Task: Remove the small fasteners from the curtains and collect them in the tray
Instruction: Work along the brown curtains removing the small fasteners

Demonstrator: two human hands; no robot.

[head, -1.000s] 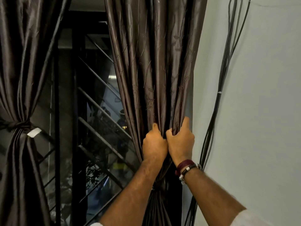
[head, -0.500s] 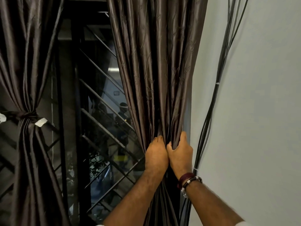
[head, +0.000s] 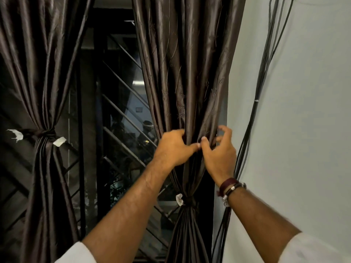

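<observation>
While my left hand bunches the curtain to steady it, my right hand pinches a fold, hunting fasteners.

Dark brown curtains with faint leaf embroidery.

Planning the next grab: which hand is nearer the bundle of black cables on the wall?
Right. The right hand is just beside the black cables; the left hand is farther off, across the curtain folds.
</observation>
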